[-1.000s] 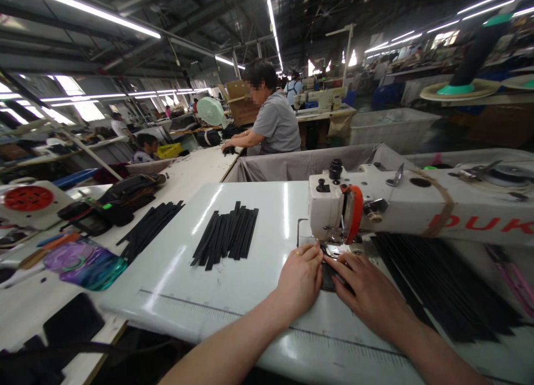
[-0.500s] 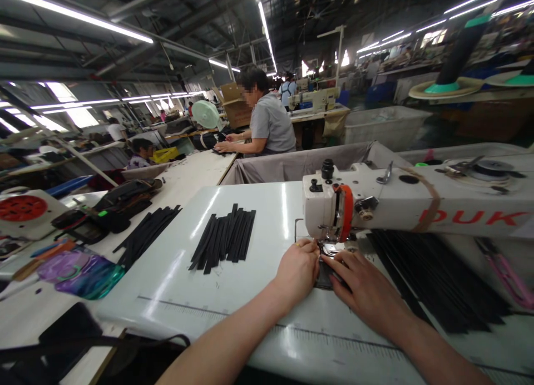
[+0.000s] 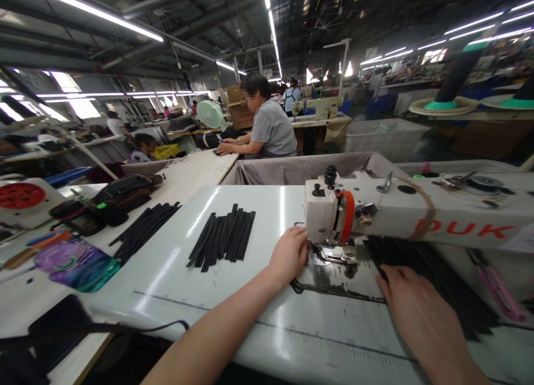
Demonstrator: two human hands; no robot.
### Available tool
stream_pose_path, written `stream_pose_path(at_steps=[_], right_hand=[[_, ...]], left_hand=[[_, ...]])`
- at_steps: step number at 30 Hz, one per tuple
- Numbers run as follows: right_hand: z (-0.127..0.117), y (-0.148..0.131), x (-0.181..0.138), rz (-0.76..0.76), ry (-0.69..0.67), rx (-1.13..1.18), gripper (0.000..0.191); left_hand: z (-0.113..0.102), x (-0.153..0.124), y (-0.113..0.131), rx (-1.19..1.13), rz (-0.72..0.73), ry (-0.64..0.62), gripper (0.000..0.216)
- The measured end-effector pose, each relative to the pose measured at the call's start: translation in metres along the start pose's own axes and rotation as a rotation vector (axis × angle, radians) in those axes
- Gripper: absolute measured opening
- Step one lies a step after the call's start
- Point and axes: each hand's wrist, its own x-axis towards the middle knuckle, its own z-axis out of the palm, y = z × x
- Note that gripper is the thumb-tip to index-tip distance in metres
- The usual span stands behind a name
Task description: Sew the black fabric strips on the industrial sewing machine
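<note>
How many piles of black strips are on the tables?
3: the middle pile on the white table, left of the machine head; the left pile on the next table; the right pile under the machine arm, touched by the right hand. Others may be hidden.

Machine arm (image 3: pixel 459 207) hides part of strip pile (image 3: pixel 438 279)

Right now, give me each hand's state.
Left hand: curled beside the machine head; hold cannot be told.
Right hand: open, flat on the strips.
</note>
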Motion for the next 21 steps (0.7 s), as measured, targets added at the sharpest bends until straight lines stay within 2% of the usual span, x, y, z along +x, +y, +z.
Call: stream_pose_path(at_steps=[3,5,8,11,13,14,16,17,19,21], right_hand=[[0.005,0.01,-0.004,0.001,-0.048,0.051,0.023],[0.009,0.014,-0.004,0.028,-0.094,0.166,0.021],[0.009,0.015,-0.006,0.126,-0.221,0.327,0.018],[-0.001,-0.001,-0.009,0.171,-0.3,0.59,0.018],[-0.013,-0.021,-0.008,0.148,-0.325,0.82,0.031],[-0.019,-0.033,-0.006,0.128,-0.343,0.913,0.035],[-0.027,-0.052,-0.001,0.035,-0.388,1.03,0.025],[-0.029,-0.059,0.002,-0.015,-0.394,1.051,0.02],[-0.027,-0.065,0.009,-0.162,-0.35,1.047,0.028],[-0.02,-0.063,0.015,-0.325,-0.251,0.97,0.033]], left_hand=[[0.001,0.008,-0.01,0.025,0.081,-0.076,0.018],[-0.005,0.006,-0.018,0.064,0.066,-0.11,0.019],[-0.028,-0.009,-0.032,0.16,-0.116,-0.06,0.027],[-0.049,-0.027,-0.032,0.185,-0.259,0.056,0.027],[-0.051,-0.034,-0.019,-0.009,-0.298,0.084,0.021],[-0.047,-0.035,-0.01,-0.191,-0.331,0.049,0.023],[-0.034,-0.034,0.01,-0.645,-0.464,-0.153,0.038],[-0.026,-0.031,0.018,-0.813,-0.545,-0.235,0.038],[-0.013,-0.026,0.028,-0.97,-0.687,-0.287,0.03],[-0.004,-0.021,0.031,-0.936,-0.754,-0.227,0.025]])
